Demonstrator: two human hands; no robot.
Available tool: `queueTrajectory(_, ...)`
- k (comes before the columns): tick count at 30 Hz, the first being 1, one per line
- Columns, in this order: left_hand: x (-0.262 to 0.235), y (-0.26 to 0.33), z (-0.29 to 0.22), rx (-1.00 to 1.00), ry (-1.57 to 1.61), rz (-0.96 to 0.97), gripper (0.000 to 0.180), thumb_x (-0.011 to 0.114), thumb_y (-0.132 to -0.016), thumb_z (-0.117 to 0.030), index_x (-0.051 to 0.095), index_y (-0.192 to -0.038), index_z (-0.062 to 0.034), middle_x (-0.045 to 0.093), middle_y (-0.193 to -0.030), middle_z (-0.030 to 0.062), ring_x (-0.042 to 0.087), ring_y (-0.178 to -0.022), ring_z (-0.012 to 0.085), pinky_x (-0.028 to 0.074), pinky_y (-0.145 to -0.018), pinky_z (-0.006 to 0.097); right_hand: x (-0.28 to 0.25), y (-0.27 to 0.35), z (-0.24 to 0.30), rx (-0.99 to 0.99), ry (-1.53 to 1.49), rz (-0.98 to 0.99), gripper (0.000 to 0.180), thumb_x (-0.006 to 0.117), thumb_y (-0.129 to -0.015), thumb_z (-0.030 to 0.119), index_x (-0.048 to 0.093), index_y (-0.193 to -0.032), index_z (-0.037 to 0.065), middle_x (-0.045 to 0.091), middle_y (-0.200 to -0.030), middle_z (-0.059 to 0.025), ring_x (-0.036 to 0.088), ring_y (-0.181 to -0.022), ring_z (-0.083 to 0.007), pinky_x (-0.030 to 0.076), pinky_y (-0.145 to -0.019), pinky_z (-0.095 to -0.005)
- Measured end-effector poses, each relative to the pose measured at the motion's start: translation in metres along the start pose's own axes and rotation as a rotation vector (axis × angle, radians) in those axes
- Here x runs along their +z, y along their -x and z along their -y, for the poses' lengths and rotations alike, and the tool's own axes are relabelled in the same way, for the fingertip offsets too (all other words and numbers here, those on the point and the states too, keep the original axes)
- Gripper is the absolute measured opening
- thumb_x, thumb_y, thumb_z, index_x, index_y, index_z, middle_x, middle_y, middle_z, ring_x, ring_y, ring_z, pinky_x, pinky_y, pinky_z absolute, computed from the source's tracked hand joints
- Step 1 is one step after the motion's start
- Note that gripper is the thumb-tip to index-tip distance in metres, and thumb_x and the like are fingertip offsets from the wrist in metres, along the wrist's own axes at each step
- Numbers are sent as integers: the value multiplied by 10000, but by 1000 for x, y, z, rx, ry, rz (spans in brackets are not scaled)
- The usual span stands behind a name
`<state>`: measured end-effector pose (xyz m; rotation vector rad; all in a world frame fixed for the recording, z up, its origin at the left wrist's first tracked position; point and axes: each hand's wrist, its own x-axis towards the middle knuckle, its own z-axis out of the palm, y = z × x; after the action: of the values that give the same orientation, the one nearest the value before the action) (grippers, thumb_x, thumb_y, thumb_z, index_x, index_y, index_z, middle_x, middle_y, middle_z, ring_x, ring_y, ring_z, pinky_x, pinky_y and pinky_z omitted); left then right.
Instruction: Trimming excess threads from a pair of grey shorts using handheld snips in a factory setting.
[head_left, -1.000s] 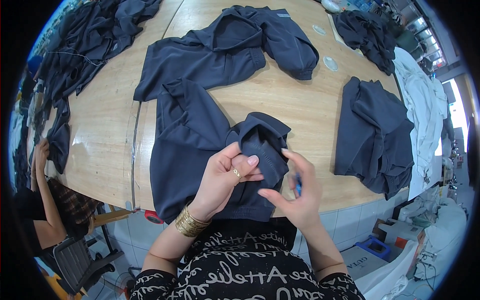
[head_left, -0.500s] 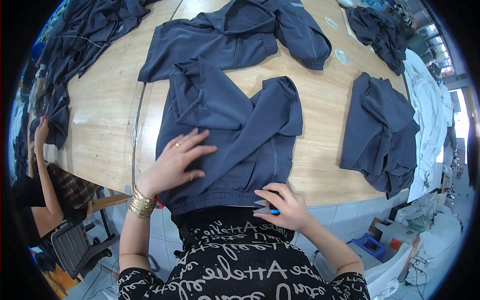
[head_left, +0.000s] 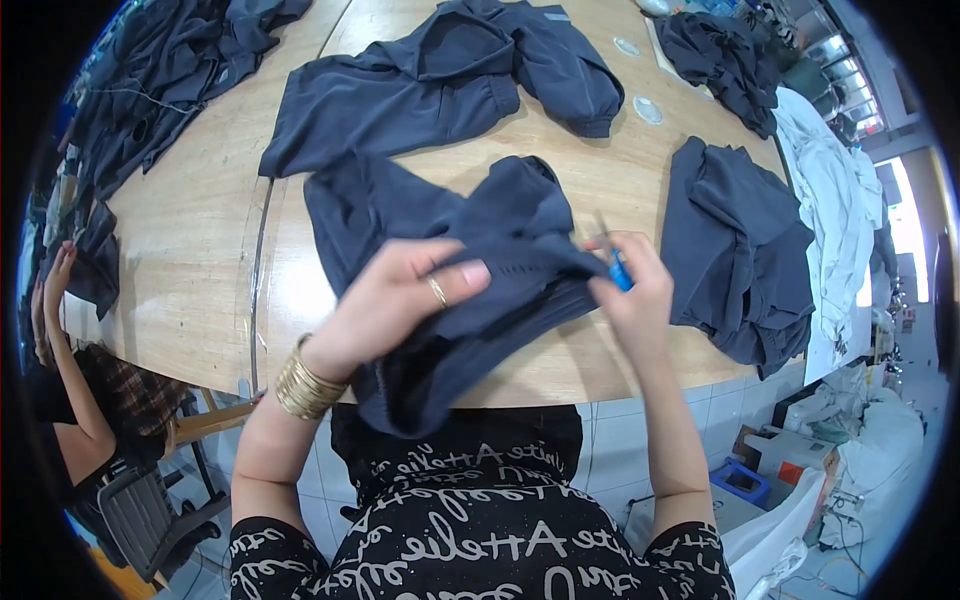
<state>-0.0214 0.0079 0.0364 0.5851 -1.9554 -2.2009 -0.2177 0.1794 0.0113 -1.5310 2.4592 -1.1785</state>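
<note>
A dark blue-grey garment (head_left: 500, 230) with a gathered elastic edge lies in front of me on the table, its near part lifted and its elastic opening gaping towards me. My left hand (head_left: 410, 290) grips the lifted cloth, thumb on top and the other fingers mostly hidden. At the right end of that edge is my right hand (head_left: 635, 280), closed around small blue-handled thread snips (head_left: 621, 272), blades pointing away from me. Its fingertips also touch the cloth; motion blurs the contact.
A spread dark garment (head_left: 400, 100) lies beyond, and a folded dark pile (head_left: 735, 250) to the right. White cloth (head_left: 825, 190) hangs along the right edge. At far left, another person's hand (head_left: 60, 268) is at dark cloth, beside a chair (head_left: 145, 500).
The garment's elastic edge has been lifted off the near table edge. My left hand has turned from lying flat to gripping cloth; my right hand has moved up and right with the snips.
</note>
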Motion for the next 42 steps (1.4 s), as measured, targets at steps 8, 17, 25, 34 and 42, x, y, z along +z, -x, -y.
queueTrajectory(8,-36,-14,24,-19,551,-142,300,525,-939,-218,599,-1086,33,663,-1016,84,629,-886,113,479,-813,224,-44,-20,2,687,-902,163,185,620,-683,15,600,-866,38,592,-712,15,475,-528,-22,318,-446,-162)
queueTrajectory(17,-26,-22,12,16,539,-129,286,534,-936,-213,604,-1070,29,667,-984,69,630,-856,113,481,-793,236,-34,-21,4,600,-951,43,193,610,-709,6,593,-902,12,606,-759,-1,539,-656,-56,411,-577,-184)
queueTrajectory(25,-7,-47,38,546,-939,-665,303,624,-813,-100,562,-1107,-60,574,-1063,125,526,-993,315,401,-848,392,18,-16,-25,198,92,28,213,692,-728,143,602,-899,55,594,-922,-98,592,-799,-331,461,-684,-388)
queueTrajectory(34,41,-50,63,451,-946,-277,284,612,-780,-38,568,-1061,-32,575,-1125,120,538,-1036,303,421,-898,371,31,-40,-26,178,75,-47,301,717,-753,304,597,-877,58,570,-815,-97,590,-734,-311,444,-624,-378)
queueTrajectory(42,2,-86,46,344,-1199,-451,680,682,-736,-53,400,-1354,-96,280,-1468,117,273,-1352,303,298,-1059,420,54,-77,-57,258,261,-22,337,690,-780,333,595,-939,52,569,-891,-115,588,-804,-309,452,-690,-358)
